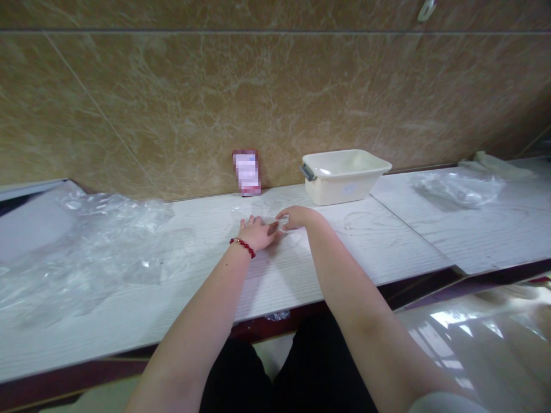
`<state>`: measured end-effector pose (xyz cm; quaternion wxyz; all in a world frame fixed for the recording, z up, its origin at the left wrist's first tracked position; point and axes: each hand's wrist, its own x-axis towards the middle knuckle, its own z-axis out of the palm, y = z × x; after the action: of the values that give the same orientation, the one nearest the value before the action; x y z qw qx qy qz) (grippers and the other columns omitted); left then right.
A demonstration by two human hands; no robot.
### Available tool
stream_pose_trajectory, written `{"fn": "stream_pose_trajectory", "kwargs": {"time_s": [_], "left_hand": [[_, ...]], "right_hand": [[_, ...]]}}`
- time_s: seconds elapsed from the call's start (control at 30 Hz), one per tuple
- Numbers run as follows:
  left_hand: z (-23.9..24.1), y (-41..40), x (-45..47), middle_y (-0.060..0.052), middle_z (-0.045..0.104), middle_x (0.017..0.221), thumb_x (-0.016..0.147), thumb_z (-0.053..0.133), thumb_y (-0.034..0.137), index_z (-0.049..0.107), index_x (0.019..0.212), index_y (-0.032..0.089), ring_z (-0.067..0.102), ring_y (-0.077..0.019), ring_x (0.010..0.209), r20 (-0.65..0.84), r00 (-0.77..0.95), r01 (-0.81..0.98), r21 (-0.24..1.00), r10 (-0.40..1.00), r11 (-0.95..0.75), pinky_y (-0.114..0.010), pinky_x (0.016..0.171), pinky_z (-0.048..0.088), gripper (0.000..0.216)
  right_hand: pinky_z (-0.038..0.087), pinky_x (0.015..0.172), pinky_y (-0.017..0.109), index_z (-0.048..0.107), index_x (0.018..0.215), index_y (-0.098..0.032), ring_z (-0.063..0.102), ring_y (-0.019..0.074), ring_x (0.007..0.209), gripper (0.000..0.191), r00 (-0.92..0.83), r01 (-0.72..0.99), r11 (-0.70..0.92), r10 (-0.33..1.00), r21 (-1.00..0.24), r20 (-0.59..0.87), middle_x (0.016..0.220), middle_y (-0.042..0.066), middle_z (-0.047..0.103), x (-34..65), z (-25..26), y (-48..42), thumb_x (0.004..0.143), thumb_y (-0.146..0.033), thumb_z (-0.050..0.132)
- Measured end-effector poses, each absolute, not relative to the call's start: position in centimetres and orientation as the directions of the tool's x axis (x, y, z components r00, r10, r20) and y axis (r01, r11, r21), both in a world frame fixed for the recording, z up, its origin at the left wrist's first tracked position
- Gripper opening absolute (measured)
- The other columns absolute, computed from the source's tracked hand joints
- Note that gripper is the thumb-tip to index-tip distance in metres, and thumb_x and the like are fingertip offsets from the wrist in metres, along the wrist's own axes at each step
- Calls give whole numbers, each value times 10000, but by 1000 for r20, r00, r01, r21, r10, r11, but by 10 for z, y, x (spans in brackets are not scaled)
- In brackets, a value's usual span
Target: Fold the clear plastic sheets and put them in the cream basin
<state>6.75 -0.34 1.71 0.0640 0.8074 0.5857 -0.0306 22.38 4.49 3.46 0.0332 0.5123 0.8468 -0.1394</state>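
My left hand (258, 234), with a red bead bracelet (243, 246) at the wrist, lies palm down on the white wood-grain table. Its fingers are spread over a clear plastic bag (267, 212) that is hard to make out against the tabletop. Just to the right, my right hand (297, 217) is curled, thumb and fingers pinching the edge of that same bag. The fingertips of both hands come close together. How much of the film lies under my left palm is hidden.
A cream plastic bin (338, 189) with a grey handle stands behind my right hand. A phone (247, 173) leans on the tiled wall. Crumpled clear plastic bags (107, 246) spread over the left side; another clear bag (462, 189) lies at the right. The table's front edge (284, 312) is near my legs.
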Motion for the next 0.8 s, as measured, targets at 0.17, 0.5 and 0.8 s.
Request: {"fn": "stream_pose_trajectory", "kwargs": {"time_s": [0.17, 0.5, 0.8], "left_hand": [[16, -3, 67, -76, 337, 1285, 710, 180, 654, 330, 1206, 414, 196, -344, 1202, -124, 321, 947, 73, 939, -314, -562, 895, 124, 571], [16, -1, 64, -65, 348, 1280, 725, 215, 619, 352, 1195, 409, 210, -338, 1198, -139, 285, 958, 64, 948, -279, -545, 904, 134, 533], [16, 1, 60, -74, 357, 1268, 712, 203, 644, 375, 1179, 405, 219, -343, 1195, -112, 284, 958, 54, 952, -280, -538, 901, 144, 552]], "right_hand": [[362, 866, 249, 505, 1119, -292, 470, 176, 1048, 466, -445, 891, 409, 874, -198, -196, 1166, -17, 507, 222, 39, 42, 657, -328, 559], [382, 838, 251, 502, 1122, -282, 488, 183, 1023, 534, -438, 896, 405, 873, -181, -215, 1162, -1, 510, 226, 35, 47, 605, -359, 607], [397, 804, 244, 501, 1121, -280, 509, 184, 986, 548, -411, 910, 380, 882, -168, -229, 1120, 5, 538, 223, 44, 39, 593, -351, 627]]}}
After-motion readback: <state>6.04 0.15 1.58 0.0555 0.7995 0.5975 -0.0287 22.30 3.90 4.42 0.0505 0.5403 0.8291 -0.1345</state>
